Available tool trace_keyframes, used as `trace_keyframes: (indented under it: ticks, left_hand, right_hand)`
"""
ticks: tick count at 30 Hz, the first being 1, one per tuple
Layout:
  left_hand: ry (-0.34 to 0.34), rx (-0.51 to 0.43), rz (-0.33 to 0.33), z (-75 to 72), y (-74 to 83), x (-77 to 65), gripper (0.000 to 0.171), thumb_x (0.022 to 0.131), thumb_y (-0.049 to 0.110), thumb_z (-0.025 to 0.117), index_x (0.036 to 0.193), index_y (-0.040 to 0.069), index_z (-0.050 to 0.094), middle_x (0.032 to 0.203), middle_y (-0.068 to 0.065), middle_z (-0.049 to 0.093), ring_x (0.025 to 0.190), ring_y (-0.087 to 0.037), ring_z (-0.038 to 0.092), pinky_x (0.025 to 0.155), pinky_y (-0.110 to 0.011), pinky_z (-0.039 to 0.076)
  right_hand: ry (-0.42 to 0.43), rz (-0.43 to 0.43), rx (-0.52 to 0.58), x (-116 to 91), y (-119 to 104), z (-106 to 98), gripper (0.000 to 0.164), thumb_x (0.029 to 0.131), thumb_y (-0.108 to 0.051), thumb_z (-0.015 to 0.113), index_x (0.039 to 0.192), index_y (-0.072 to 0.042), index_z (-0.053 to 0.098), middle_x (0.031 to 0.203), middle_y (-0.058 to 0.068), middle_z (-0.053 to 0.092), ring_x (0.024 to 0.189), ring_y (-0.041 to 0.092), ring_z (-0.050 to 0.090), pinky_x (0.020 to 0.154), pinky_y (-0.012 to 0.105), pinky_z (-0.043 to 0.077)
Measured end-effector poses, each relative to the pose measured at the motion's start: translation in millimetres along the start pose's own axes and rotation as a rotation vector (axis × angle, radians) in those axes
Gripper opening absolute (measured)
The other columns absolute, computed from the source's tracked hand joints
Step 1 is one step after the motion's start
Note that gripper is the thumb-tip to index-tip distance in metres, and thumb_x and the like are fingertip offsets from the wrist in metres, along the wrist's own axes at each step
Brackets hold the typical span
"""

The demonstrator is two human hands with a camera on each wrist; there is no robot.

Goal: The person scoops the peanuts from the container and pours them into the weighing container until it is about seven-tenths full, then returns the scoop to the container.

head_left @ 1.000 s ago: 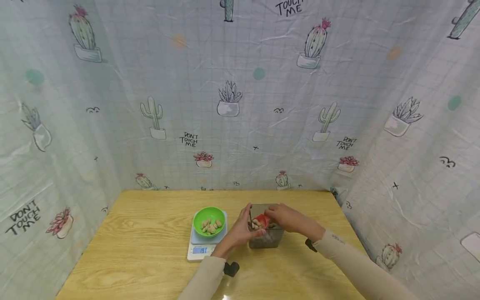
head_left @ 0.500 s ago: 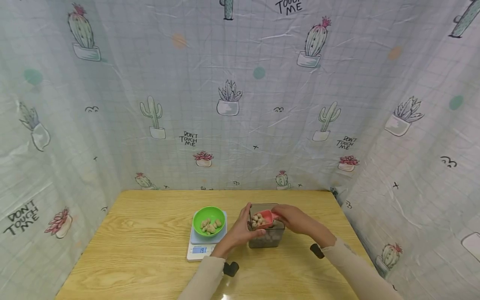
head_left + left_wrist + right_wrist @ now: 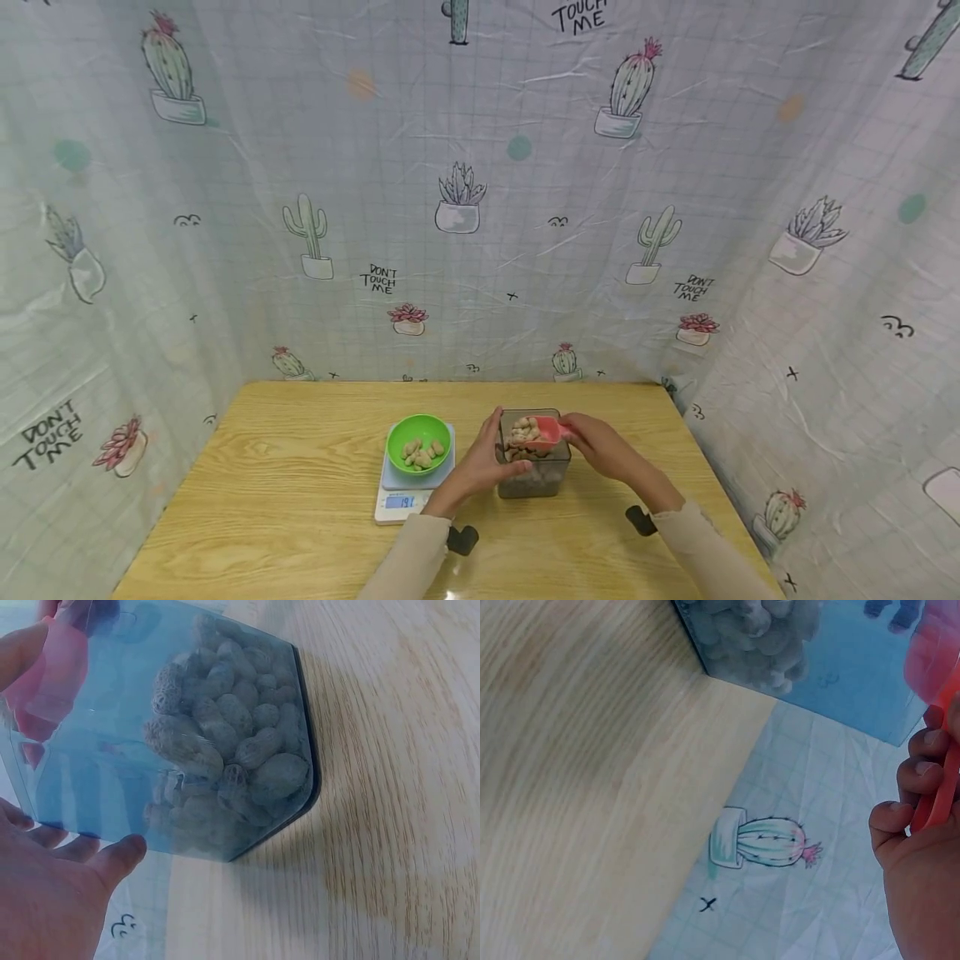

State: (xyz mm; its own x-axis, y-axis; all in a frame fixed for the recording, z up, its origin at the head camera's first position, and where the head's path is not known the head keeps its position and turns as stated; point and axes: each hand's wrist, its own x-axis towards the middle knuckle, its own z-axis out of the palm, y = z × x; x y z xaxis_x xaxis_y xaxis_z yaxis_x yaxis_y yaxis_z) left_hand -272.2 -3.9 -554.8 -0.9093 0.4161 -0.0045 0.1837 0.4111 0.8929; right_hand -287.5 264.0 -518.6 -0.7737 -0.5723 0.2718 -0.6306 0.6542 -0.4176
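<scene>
A see-through plastic container [image 3: 531, 482] with peanuts [image 3: 225, 720] in its lower part stands on the table. My left hand [image 3: 480, 465] grips it at the left side, thumb in front and fingers along the far side. The right hand [image 3: 602, 446] holds a red scoop [image 3: 551, 430] by its handle [image 3: 937, 796]. Peanuts [image 3: 525, 430] fill the scoop, which is at the container's mouth, over the nuts inside. To the left, a green bowl [image 3: 400, 435] with several peanuts [image 3: 422, 455] sits on a white kitchen scale [image 3: 390, 514] with a lit display.
The wooden table [image 3: 300, 467] reaches back to a curtain [image 3: 465, 275] printed with cacti, which also hangs at both sides. My left forearm [image 3: 416, 550] passes close by the scale's right corner.
The scoop has risen out of the peanuts with a load, levelled and shifted slightly right with the right hand. Left hand, container, bowl and scale stay put.
</scene>
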Motion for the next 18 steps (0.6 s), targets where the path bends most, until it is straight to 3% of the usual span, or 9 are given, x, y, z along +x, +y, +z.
trace_keyframes:
  ticks: [7,18]
  left_hand:
    - [0.0,0.005,0.029,-1.8,2.4,-1.6,0.114,0.081,0.064,0.069,0.159,0.027,-0.005,0.167,-0.008,-0.002,0.15,-0.041,0.016,0.112,-0.061,0.031]
    - [0.037,0.057,0.15,-22.2,29.1,-7.0,0.1,0.09,0.055,0.063,0.159,0.027,-0.004,0.167,-0.007,-0.003,0.152,-0.038,0.014,0.112,-0.063,0.03]
  right_hand:
    - [0.036,0.066,-0.057,-7,-1,-6,0.024,0.104,-0.021,0.049,0.119,-0.007,0.061,0.107,0.004,0.068,0.094,0.02,0.065,0.081,0.04,0.053]
    - [0.118,-0.062,-0.2,2,-11,-34,0.016,0.1,-0.012,0.055,0.113,-0.007,0.061,0.103,0.006,0.068,0.093,0.022,0.065,0.08,0.042,0.052]
